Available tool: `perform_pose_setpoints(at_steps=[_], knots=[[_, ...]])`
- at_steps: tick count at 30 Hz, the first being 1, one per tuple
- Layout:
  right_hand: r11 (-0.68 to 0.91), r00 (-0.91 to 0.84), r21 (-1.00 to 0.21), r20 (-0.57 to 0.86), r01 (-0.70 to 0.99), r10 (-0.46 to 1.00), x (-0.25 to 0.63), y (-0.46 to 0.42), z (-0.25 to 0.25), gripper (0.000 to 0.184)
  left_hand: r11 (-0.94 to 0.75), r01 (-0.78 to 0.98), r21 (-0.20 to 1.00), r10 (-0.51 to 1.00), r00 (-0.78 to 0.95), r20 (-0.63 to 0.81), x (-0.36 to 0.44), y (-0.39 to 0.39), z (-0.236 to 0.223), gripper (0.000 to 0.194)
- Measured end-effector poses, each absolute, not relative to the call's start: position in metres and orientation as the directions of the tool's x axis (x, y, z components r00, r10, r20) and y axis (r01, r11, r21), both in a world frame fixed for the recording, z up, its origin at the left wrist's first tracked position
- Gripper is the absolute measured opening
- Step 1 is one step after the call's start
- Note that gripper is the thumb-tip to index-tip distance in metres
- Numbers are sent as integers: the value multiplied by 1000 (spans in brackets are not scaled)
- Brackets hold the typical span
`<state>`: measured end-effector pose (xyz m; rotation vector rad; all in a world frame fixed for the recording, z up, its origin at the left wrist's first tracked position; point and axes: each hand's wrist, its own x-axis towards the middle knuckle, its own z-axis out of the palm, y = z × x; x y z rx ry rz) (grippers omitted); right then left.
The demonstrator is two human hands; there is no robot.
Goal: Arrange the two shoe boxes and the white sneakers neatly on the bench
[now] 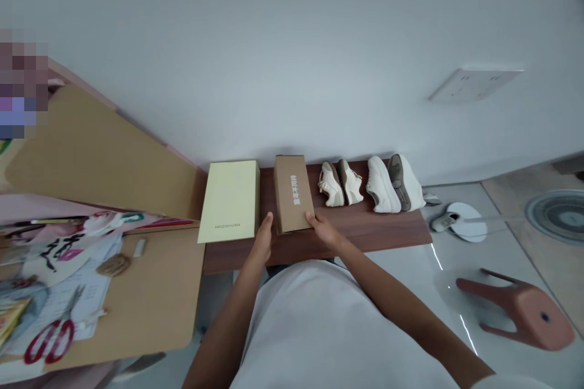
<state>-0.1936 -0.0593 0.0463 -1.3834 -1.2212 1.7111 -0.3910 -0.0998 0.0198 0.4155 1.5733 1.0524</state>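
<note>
A closed brown shoebox [292, 194] with white characters on its lid sits on the dark wooden bench, slightly turned. My right hand [325, 232] grips its near right corner, thumb on the lid and the other fingers partly hidden at the side. Beside the box's left side, my left hand [263, 238] is held open, apparently with a small gap to the cardboard. Left of it lies a larger pale yellow shoebox [232, 200], also closed. To the right stand a pair of small cream sneakers [342, 184] and a pair of larger white shoes [393, 185], one tipped sideways showing its grey sole.
The wooden bench [365, 234] runs along a white wall. At left is a tan desk [159, 292] with red-handled scissors [55, 334], papers and clutter. On the floor at right are a pink stool [533, 316], a fan [561, 216] and another shoe [444, 222].
</note>
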Motion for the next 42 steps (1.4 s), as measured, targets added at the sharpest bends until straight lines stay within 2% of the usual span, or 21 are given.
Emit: perform_pose_setpoints(at_steps=[4,7,10,13,16,19,24,29,34,42], knots=[[-321,-179,-942,-334,98,925,-160,-52,45,76,605,-271,749,669,-337,-663,-384,-90,-1,53],[-303,-108,-943,-318,136,942,-143,-45,45,84,695,-324,642,586,-263,-767,-377,-79,-10,57],[-271,-88,-943,-292,194,952,-138,-40,44,75,711,-422,563,558,-149,-816,-374,-73,-13,60],[-280,-54,-934,-298,221,953,-138,-37,43,69,667,-507,546,596,-75,-799,-376,-76,-10,59],[-324,-29,-915,-340,241,940,-138,-35,43,70,598,-546,586,654,-89,-751,-380,-82,-1,55],[-373,-68,-898,-398,234,915,-135,-32,47,74,526,-530,666,686,-198,-700,-382,-87,11,54],[-571,-207,-798,-601,190,772,-140,-26,49,82,461,-407,788,688,-397,-608,-381,-86,26,59],[-652,-228,-746,-664,137,712,-153,-22,35,61,366,-318,875,742,-468,-480,-381,-82,22,57],[-690,-229,-714,-695,115,682,-161,-18,16,53,343,-252,905,753,-503,-425,-383,-78,10,57],[-732,-184,-670,-741,125,646,-169,-16,-2,50,416,-178,892,724,-528,-444,-385,-77,-7,52]])
